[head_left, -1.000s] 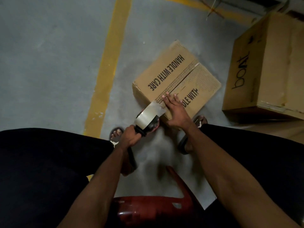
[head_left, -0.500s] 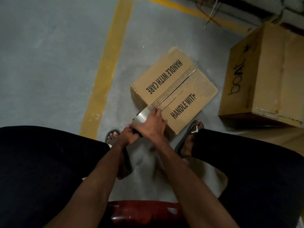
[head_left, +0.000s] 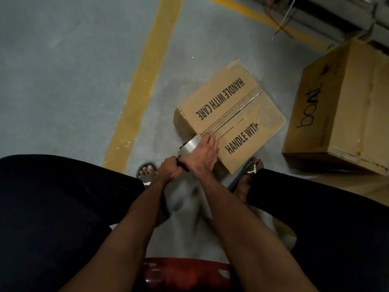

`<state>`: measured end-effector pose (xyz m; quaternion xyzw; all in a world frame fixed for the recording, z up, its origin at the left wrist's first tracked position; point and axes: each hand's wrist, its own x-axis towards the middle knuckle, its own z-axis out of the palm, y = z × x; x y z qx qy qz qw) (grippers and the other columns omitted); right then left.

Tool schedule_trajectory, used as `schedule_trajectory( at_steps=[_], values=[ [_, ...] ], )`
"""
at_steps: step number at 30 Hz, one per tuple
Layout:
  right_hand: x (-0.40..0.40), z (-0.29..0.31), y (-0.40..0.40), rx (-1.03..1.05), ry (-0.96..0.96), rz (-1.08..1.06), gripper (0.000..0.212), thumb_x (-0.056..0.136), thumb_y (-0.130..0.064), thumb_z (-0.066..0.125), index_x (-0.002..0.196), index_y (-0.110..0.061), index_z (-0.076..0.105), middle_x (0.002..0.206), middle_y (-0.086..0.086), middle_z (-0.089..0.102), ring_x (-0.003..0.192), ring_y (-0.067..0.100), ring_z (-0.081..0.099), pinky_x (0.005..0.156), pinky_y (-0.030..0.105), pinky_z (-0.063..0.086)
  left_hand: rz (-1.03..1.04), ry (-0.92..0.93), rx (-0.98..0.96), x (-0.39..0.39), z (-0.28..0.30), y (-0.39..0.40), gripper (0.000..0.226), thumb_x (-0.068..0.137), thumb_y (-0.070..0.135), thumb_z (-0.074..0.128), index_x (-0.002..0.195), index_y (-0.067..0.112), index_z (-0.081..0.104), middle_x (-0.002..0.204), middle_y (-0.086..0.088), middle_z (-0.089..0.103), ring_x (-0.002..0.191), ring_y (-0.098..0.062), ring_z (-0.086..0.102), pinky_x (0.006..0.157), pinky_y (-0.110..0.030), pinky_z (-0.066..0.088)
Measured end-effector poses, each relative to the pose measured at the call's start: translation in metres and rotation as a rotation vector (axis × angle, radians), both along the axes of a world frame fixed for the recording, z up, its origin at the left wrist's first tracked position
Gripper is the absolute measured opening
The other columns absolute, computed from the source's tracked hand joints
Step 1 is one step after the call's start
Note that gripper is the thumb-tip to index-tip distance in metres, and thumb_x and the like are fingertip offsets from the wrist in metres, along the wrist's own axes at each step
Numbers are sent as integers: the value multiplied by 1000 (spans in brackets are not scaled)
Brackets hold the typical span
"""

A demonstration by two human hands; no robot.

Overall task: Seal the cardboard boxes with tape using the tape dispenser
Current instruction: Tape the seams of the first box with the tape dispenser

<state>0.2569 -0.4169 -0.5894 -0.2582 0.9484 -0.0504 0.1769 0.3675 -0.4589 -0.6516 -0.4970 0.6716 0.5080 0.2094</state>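
A small cardboard box point(head_left: 233, 106) printed "HANDLE WITH CARE" lies on the grey floor between my feet, its two top flaps meeting along a centre seam. The tape dispenser point(head_left: 188, 147) with its clear tape roll sits at the box's near edge, at the end of the seam. My left hand point(head_left: 169, 170) grips the dispenser's dark handle. My right hand point(head_left: 205, 154) is curled over the roll from the right, fingertips touching the box top by the seam. Most of the dispenser body is hidden under my hands.
A larger cardboard box point(head_left: 341, 106) marked "boat" stands at the right. A yellow line point(head_left: 145, 81) runs across the floor at the left. A red plastic seat point(head_left: 185, 275) is under me. My sandalled feet point(head_left: 147, 171) flank the small box.
My right hand left the box top, where it lay flat, and moved back onto the tape roll. The pulled-out strip of tape seen a second ago no longer shows.
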Motion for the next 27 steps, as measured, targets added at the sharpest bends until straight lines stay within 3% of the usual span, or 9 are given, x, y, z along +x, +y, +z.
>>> schedule_trajectory(
  at_steps=[4,9,15,19,21,23,25,27],
  values=[
    [-2,0,0,-23,18,-1,112,29,-57,92,122,-13,46,121,5,52,108,24,49,93,38,49,22,19,-9,3,-5,4,49,76,57,56,96,12,63,106,-21,70,94,-40,66,66,-34,41],
    [4,-5,1,32,47,69,103,36,-51,92,122,-15,47,122,4,50,110,24,48,96,42,46,61,27,-26,9,-2,20,43,87,42,56,103,2,64,110,-25,67,101,-44,64,69,-33,38],
    [11,-14,16,0,61,83,117,37,-79,78,129,-14,51,123,10,46,109,32,48,104,46,41,-41,-69,-154,22,-12,13,37,93,40,57,102,6,66,111,-22,70,102,-42,64,73,-39,41],
    [8,-10,21,-99,-12,73,112,51,-91,60,135,-18,47,131,10,41,119,30,40,108,46,39,-27,-144,-220,32,-9,-3,44,80,55,59,98,17,72,98,-17,73,97,-40,68,81,-42,52],
    [0,-6,27,-192,-13,95,87,70,-78,64,131,-17,51,126,9,44,113,27,44,99,45,46,47,-139,-225,38,-14,-11,49,69,57,56,95,18,71,88,-15,73,89,-39,70,73,-40,57],
    [-15,-3,30,-268,-42,93,58,81,-50,75,124,-17,55,121,7,47,108,26,47,90,47,50,95,-128,-235,39,-22,-20,40,77,47,60,95,12,69,91,-20,71,89,-42,68,68,-39,52],
    [-34,-1,30,-289,-74,79,43,83,-29,78,118,-18,56,118,4,50,105,26,55,84,45,54,154,-131,-284,35,-30,-30,34,90,35,62,102,3,64,101,-27,68,98,-46,64,75,-44,49],
    [-52,0,29,-264,-124,71,38,81,-27,81,110,-20,58,111,-1,55,98,23,61,81,44,56,195,-163,-332,31,-35,-40,34,95,28,58,109,-3,59,108,-31,66,105,-48,62,84,-48,47]
  ],
)
